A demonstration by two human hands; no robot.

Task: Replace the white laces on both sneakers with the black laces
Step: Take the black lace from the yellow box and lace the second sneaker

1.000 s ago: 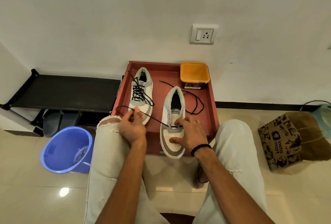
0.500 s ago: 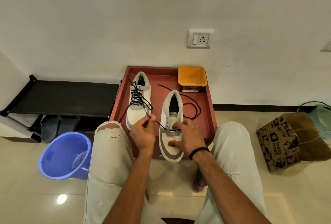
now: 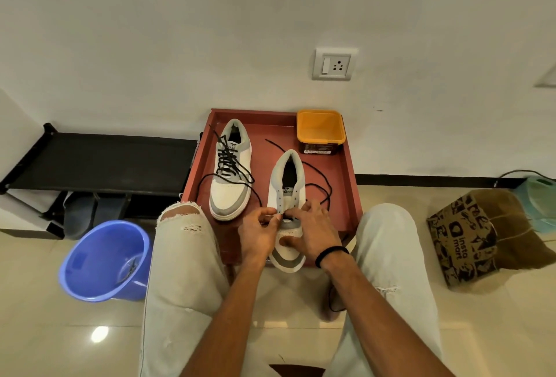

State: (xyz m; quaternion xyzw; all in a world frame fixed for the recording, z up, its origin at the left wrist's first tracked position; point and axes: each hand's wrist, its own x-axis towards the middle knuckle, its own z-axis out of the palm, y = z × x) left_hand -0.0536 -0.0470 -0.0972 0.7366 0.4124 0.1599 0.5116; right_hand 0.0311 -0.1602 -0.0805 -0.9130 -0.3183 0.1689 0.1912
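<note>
- Right sneaker is stood on the red tray, toe hanging over the near edge, heel toward the wall; only the lowest eyelets are seen threaded.
- Left hand is held at the lower left eyelets of that sneaker, fingers curled, thumb and forefinger pinched on the black lace; the exact pinch point is partly hidden.
- Right hand is laid over the sneaker's toe box, fingers curled at the lower right eyelets, thumb pressed on the toe; whether lace is pinched there cannot be told. A black band is worn on that wrist.
- Loose black lace is trailed in a loop on the tray, right of the sneaker, and past its heel toward the far side.
- Left sneaker is stood on the tray just beside the first, already laced in black, ends left loose over its side and onto the tray.
- Orange tub is placed in the tray's far right corner.
- Blue bucket is seen on the floor beside the left knee; brown printed paper bag on the floor to the right; black rack along the wall at left; wall socket above the tray.
</note>
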